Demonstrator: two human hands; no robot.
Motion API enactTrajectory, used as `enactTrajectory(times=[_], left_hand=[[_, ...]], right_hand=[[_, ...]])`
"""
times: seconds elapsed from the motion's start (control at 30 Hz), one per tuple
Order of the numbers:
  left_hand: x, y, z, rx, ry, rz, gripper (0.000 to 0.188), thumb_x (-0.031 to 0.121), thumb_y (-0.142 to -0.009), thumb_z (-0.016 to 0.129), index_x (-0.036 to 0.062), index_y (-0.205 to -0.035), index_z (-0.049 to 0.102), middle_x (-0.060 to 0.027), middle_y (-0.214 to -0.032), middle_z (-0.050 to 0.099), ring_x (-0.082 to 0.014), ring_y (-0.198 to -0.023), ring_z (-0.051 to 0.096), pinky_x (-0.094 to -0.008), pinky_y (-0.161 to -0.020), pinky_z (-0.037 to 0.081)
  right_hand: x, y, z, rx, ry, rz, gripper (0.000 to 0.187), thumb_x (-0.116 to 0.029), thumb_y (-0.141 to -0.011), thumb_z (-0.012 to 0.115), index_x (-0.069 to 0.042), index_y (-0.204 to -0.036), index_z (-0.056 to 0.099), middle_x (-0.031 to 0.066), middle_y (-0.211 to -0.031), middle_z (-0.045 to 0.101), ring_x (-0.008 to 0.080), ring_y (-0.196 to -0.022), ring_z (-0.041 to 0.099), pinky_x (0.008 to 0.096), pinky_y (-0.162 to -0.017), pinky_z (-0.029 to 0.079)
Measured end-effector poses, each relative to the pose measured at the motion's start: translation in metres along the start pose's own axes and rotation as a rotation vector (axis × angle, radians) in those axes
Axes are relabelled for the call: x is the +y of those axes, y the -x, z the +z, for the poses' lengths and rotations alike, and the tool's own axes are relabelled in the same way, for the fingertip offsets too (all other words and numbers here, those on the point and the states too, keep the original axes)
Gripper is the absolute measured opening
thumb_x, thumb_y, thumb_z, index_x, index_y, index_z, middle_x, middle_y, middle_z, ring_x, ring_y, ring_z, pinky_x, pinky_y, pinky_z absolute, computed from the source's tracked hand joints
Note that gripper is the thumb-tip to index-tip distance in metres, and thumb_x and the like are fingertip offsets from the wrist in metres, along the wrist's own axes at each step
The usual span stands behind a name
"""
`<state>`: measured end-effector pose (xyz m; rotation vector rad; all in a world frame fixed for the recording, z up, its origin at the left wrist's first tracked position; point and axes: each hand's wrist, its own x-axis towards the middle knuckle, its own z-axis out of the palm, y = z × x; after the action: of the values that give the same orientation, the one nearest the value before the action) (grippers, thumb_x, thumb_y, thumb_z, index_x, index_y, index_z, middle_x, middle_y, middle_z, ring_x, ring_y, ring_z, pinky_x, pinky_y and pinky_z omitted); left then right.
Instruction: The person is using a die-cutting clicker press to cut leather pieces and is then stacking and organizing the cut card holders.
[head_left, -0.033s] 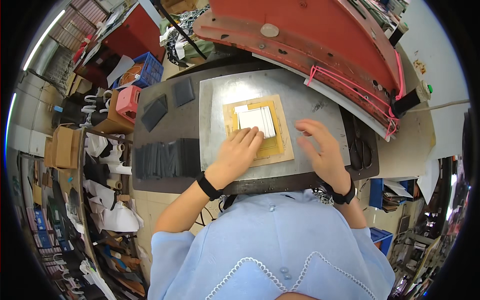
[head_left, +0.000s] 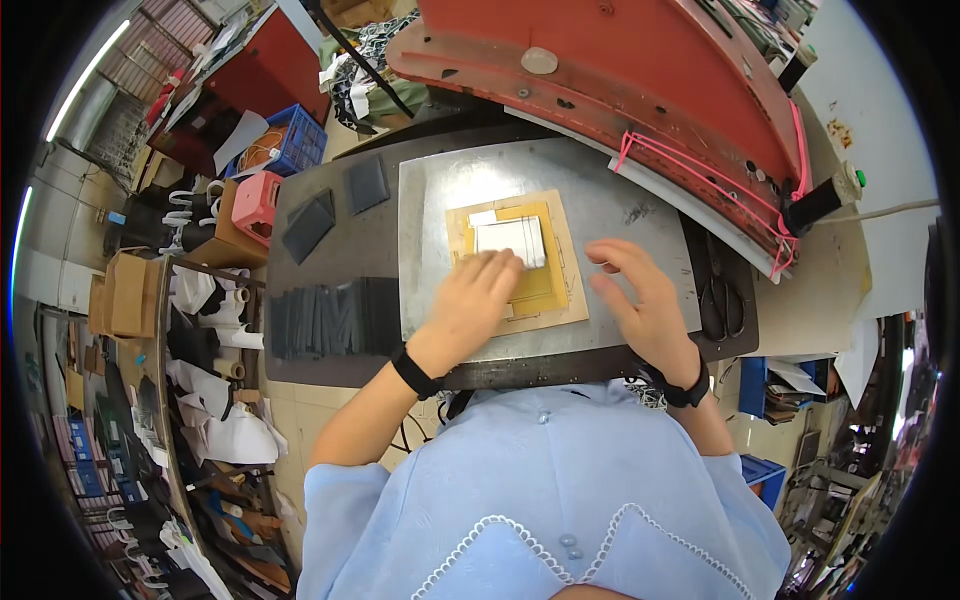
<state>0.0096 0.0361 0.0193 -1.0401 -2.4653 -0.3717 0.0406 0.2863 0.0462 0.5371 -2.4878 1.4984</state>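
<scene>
My left hand (head_left: 472,305) has its fingers together over the near left corner of a white rectangular piece (head_left: 512,238) with thin dark lines. Its thumb is hidden, and the near edge of the piece looks slightly raised. Underneath is a yellow plate (head_left: 540,300) on a tan board (head_left: 572,298) with drawn or cut lines. My right hand (head_left: 640,295) hovers to the right of the board, its thumb and fingers apart with nothing between them. A flat metal sheet (head_left: 430,200) carries the board.
On the dark table (head_left: 300,375), a row of dark flat pieces (head_left: 335,315) lies left, with more dark pieces (head_left: 310,225) beyond. A big red machine (head_left: 600,60) with pink cord (head_left: 690,165) overhangs the far right. Black scissors (head_left: 722,305) lie at the right edge.
My left hand has shifted slightly left and toward me. The near edge of the white piece has come up a little. My right hand has barely moved.
</scene>
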Motion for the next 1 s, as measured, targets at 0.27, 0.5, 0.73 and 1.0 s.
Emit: enactTrajectory(times=[0.27, 0.5, 0.73, 1.0], left_hand=[[-0.016, -0.052, -0.077, -0.056, 0.698, -0.323, 0.019, 0.007, -0.096, 0.062, -0.0009, -0.113, 0.067, -0.0139, -0.092, 0.070, -0.0171, -0.077, 0.065, -0.0268, -0.073, 0.051], [-0.009, -0.050, -0.059, -0.316, 1.266, -0.502, 0.034, 0.016, -0.100, 0.060, 0.0053, -0.132, 0.057, -0.0054, -0.099, 0.068, -0.0090, -0.088, 0.060, -0.0255, -0.082, 0.047], [0.001, -0.006, -0.012, 0.195, 1.338, -0.738, 0.026, 0.018, -0.102, 0.058, 0.0009, -0.121, 0.055, -0.0068, -0.106, 0.063, -0.0130, -0.094, 0.061, -0.0272, -0.083, 0.050], [0.016, -0.007, -0.011, 0.162, 1.584, -0.879, 0.026, 0.008, -0.096, 0.066, -0.0003, -0.119, 0.057, -0.0050, -0.102, 0.064, -0.0093, -0.089, 0.061, -0.0233, -0.076, 0.051]], right_hand=[[-0.018, -0.027, -0.003, 0.041, -0.071, -0.137, 0.036, -0.020, -0.095, 0.066, -0.002, -0.126, 0.060, 0.0117, -0.113, 0.066, 0.0230, -0.099, 0.064, 0.0317, -0.083, 0.050], [-0.020, -0.016, 0.007, -0.341, -0.588, 0.525, 0.032, -0.024, -0.096, 0.068, -0.002, -0.117, 0.062, 0.0009, -0.080, 0.066, 0.0058, -0.068, 0.059, 0.0219, -0.059, 0.047], [0.005, 0.003, 0.018, 0.096, -0.870, 0.530, 0.029, -0.016, -0.096, 0.067, 0.004, -0.112, 0.053, 0.0135, -0.091, 0.069, 0.0168, -0.066, 0.069, 0.0252, -0.056, 0.054], [0.003, 0.006, 0.037, 0.128, -0.835, 0.509, 0.027, -0.013, -0.097, 0.065, 0.001, -0.112, 0.047, 0.0153, -0.092, 0.069, 0.0245, -0.074, 0.073, 0.0295, -0.058, 0.058]])
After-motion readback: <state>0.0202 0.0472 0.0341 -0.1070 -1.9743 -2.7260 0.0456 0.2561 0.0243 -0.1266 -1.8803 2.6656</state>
